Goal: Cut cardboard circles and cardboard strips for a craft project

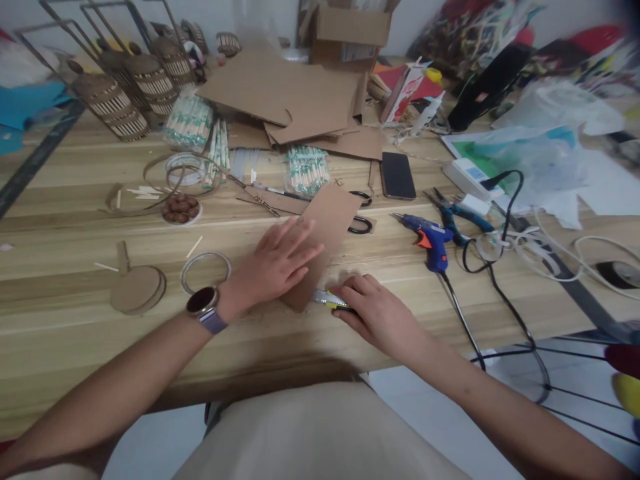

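Note:
A long strip of brown cardboard [331,220] lies slanted on the wooden table [65,220]. My left hand [277,263] rests flat on the strip's near half, fingers stretched out and pressing it down; a watch sits on that wrist. My right hand [375,310] is closed round a yellow utility knife [330,300], whose blade end meets the strip's near right edge.
Black scissors [361,212] lie behind the strip. A blue glue gun [429,237] with its cable, pliers [457,215] and a phone [397,175] lie right. Left are a wire ring [205,270], cardboard discs [136,288], a small dish of nuts [181,209]. Cardboard sheets, stick bundles and slatted cylinders stand behind.

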`<state>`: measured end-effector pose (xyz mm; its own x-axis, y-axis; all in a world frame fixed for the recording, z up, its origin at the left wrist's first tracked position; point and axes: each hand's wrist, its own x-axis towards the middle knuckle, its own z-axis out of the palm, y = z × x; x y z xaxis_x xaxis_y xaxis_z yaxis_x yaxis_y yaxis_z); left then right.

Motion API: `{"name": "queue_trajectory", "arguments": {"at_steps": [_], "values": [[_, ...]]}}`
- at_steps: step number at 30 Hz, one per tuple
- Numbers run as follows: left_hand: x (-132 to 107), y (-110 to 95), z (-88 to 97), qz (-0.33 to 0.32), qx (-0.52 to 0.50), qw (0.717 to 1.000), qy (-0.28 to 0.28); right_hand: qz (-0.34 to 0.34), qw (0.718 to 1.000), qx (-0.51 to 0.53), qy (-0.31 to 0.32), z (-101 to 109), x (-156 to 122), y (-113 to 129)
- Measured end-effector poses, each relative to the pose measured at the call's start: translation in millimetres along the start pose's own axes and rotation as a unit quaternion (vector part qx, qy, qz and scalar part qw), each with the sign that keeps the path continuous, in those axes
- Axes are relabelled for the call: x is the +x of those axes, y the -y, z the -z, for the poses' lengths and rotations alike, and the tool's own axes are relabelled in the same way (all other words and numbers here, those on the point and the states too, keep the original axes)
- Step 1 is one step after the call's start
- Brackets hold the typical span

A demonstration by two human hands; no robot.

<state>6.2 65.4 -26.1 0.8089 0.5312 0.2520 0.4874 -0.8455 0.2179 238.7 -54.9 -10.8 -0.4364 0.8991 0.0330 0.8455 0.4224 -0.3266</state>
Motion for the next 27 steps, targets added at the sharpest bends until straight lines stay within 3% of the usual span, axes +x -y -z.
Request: {"name": "queue_trajectory", "arguments": {"at_steps": [2,6,12,27], "values": [[9.5,6.5,-3.2,-0.062,-0.016,0.996,0.054,-0.001,1.0,-0.015,-0.002,-2.4,-1.0,-0.6],[22.1,18.4,-13.3,-0.072,-0.04,0.99,0.112,0.003,0.999,-0.028,-0.014,-8.1,-7.7,-1.0],[21.3,21.2,-17.9,-0.069,-0.046,0.991,0.107,0.009,0.999,0.002,-0.045,-14.3,-14.4,0.8],[23.1,19.9,-18.3,-0.062,-0.053,0.991,0.106,0.032,0.998,0.011,-0.044,-16.5,-13.9,10.5]]}}
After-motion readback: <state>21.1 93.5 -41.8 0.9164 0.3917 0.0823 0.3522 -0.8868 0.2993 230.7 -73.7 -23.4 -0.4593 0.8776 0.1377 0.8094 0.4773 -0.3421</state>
